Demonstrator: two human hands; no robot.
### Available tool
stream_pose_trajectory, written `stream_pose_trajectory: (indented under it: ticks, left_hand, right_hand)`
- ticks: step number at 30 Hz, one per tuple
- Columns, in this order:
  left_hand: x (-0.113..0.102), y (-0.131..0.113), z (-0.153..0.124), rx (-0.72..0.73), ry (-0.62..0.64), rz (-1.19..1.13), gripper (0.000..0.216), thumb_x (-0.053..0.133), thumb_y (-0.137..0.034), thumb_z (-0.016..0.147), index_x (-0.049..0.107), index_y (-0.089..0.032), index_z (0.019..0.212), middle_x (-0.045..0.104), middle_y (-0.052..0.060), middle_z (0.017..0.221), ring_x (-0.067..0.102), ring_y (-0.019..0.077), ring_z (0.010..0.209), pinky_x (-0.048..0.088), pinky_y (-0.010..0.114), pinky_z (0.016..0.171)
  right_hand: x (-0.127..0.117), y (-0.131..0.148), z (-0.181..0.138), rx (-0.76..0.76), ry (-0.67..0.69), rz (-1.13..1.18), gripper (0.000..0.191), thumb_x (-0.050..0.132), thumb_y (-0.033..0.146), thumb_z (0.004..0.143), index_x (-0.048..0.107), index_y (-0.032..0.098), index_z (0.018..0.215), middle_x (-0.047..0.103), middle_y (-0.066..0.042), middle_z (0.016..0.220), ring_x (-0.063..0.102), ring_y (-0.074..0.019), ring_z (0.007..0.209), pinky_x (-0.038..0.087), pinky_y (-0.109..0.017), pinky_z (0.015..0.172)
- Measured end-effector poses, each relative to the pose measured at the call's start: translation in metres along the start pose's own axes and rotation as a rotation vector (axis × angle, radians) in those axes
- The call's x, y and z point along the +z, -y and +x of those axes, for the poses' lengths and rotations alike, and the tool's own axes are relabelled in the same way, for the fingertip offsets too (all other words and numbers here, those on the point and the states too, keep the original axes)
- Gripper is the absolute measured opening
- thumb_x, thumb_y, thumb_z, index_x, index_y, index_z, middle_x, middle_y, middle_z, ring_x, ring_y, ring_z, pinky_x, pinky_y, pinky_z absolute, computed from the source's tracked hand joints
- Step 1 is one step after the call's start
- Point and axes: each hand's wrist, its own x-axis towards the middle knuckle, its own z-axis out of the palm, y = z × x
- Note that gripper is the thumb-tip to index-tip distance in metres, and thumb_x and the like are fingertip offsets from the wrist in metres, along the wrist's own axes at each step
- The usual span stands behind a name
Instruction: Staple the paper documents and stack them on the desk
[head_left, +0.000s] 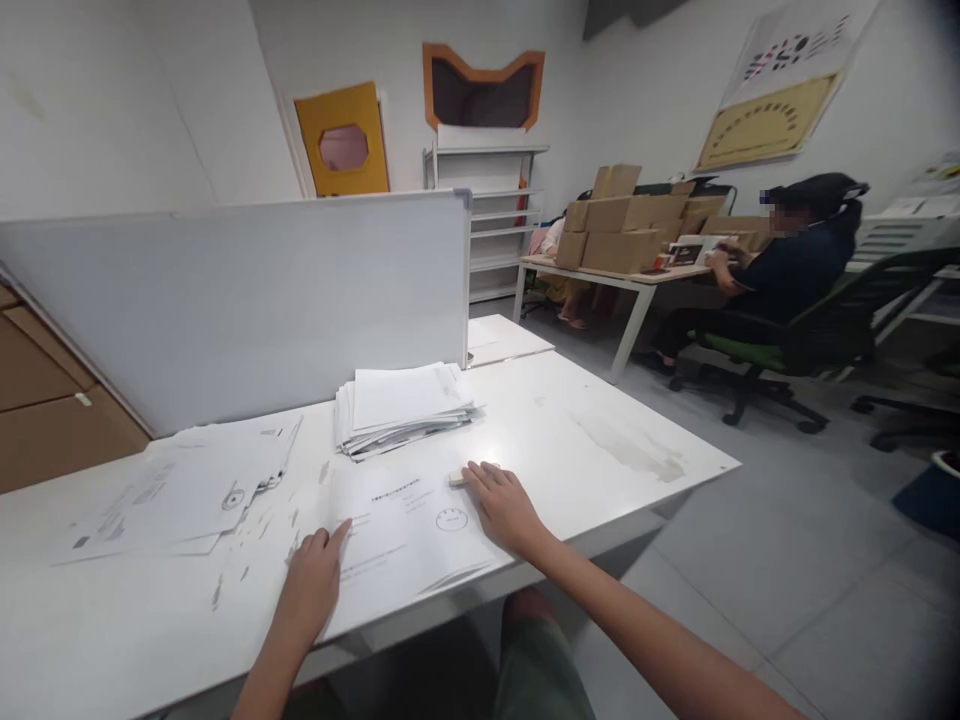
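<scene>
L hand (311,585) flat on sheet (409,535); R hand (504,505) touching stamp (459,477).

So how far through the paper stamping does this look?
Done: the sheet under both hands already bears a round stamp mark, and a spread pile lies to the left. In hand: the left hand pins the sheet, and the right hand touches a small stamp. Left: probably the thick stack behind; whether it is stamped cannot be told.

Bright, even indoor light, soft overall, with dark, warped corners.
</scene>
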Motion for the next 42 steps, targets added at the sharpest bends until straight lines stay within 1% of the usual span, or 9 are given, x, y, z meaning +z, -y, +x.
stream_pose_trajectory:
  ticks: [3, 11, 21, 25, 29, 32, 35, 39, 42]
  left_hand:
    - [-0.008, 0.022, -0.004, -0.022, -0.084, -0.2, 0.046, 0.039, -0.026, 0.087, 0.07, -0.022, 0.12, 0.061, 0.011, 0.102, 0.062, 0.0262, 0.099, 0.051, 0.039, 0.093]
    - [-0.05, 0.085, -0.009, -0.475, -0.57, -0.697, 0.044, 0.054, -0.055, 0.081, 0.068, -0.03, 0.115, 0.063, 0.002, 0.133, 0.039, 0.0343, 0.142, 0.032, 0.055, 0.117]
    - [-0.066, -0.036, 0.182, -0.088, -0.403, -0.45, 0.034, 0.05, -0.034, 0.095, 0.066, -0.016, 0.12, 0.061, 0.013, 0.129, 0.053, 0.0279, 0.127, 0.042, 0.046, 0.11]
    - [-0.061, -0.047, 0.213, -0.12, -0.467, -0.338, 0.039, 0.06, -0.039, 0.094, 0.058, -0.017, 0.127, 0.058, 0.012, 0.13, 0.06, 0.0238, 0.112, 0.052, 0.046, 0.094]
    - [-0.04, -0.043, 0.225, -0.222, -0.499, -0.276, 0.043, 0.061, -0.034, 0.093, 0.055, -0.019, 0.133, 0.051, 0.014, 0.141, 0.052, 0.028, 0.126, 0.047, 0.05, 0.103]
    - [-0.024, -0.023, 0.211, -0.254, -0.549, -0.181, 0.049, 0.047, -0.009, 0.092, 0.051, -0.014, 0.141, 0.029, 0.017, 0.159, 0.022, 0.0327, 0.149, 0.029, 0.052, 0.118]
    - [-0.019, 0.031, 0.163, -0.221, -0.619, 0.112, 0.06, 0.038, 0.0, 0.085, 0.05, -0.012, 0.143, 0.027, 0.013, 0.162, 0.003, 0.0303, 0.154, 0.016, 0.05, 0.123]
    - [-0.03, 0.116, 0.077, -0.498, -0.384, 0.329, 0.058, 0.046, -0.021, 0.092, 0.041, 0.0, 0.146, 0.038, 0.024, 0.154, 0.03, 0.0356, 0.146, 0.029, 0.051, 0.116]
    - [-0.039, 0.14, 0.033, -0.541, -0.195, 0.364, 0.05, 0.039, -0.026, 0.098, 0.049, -0.001, 0.14, 0.056, 0.022, 0.139, 0.053, 0.0304, 0.127, 0.041, 0.041, 0.105]
  right_hand:
    - [0.004, 0.0, -0.001, -0.001, -0.039, -0.006, 0.061, 0.042, 0.009, 0.086, 0.048, 0.017, 0.146, 0.048, -0.01, 0.151, 0.045, -0.0301, 0.139, 0.043, -0.049, 0.11]
    - [0.041, -0.01, 0.005, 0.144, -0.084, 0.038, 0.069, 0.042, 0.014, 0.085, 0.034, 0.018, 0.154, 0.02, -0.008, 0.164, 0.02, -0.0272, 0.152, 0.03, -0.052, 0.121]
    - [0.069, -0.026, 0.005, 0.152, -0.077, 0.11, 0.065, 0.042, 0.024, 0.091, 0.033, 0.027, 0.155, 0.022, 0.0, 0.163, 0.022, -0.0285, 0.151, 0.036, -0.05, 0.119]
    - [0.094, -0.053, 0.0, 0.059, -0.024, 0.109, 0.059, 0.041, 0.033, 0.095, 0.04, 0.023, 0.152, 0.03, -0.005, 0.16, 0.03, -0.0329, 0.148, 0.042, -0.051, 0.114]
    - [0.098, -0.06, -0.006, 0.038, -0.028, 0.092, 0.059, 0.04, 0.039, 0.095, 0.043, 0.019, 0.151, 0.034, -0.007, 0.159, 0.032, -0.0325, 0.148, 0.041, -0.049, 0.115]
    - [0.088, -0.05, -0.009, 0.112, -0.036, 0.085, 0.061, 0.037, 0.04, 0.095, 0.041, 0.016, 0.151, 0.033, -0.008, 0.16, 0.028, -0.0325, 0.149, 0.038, -0.051, 0.117]
    - [0.079, -0.042, -0.009, 0.151, -0.02, 0.087, 0.062, 0.034, 0.041, 0.094, 0.042, 0.016, 0.15, 0.036, -0.008, 0.159, 0.03, -0.031, 0.149, 0.036, -0.051, 0.118]
    - [0.075, -0.042, -0.008, 0.163, -0.055, 0.087, 0.063, 0.031, 0.043, 0.093, 0.044, 0.013, 0.147, 0.04, -0.009, 0.156, 0.031, -0.0298, 0.148, 0.034, -0.049, 0.119]
    - [0.075, -0.044, -0.007, 0.16, -0.071, 0.091, 0.064, 0.028, 0.044, 0.093, 0.048, 0.011, 0.143, 0.045, -0.012, 0.153, 0.035, -0.0311, 0.145, 0.035, -0.049, 0.118]
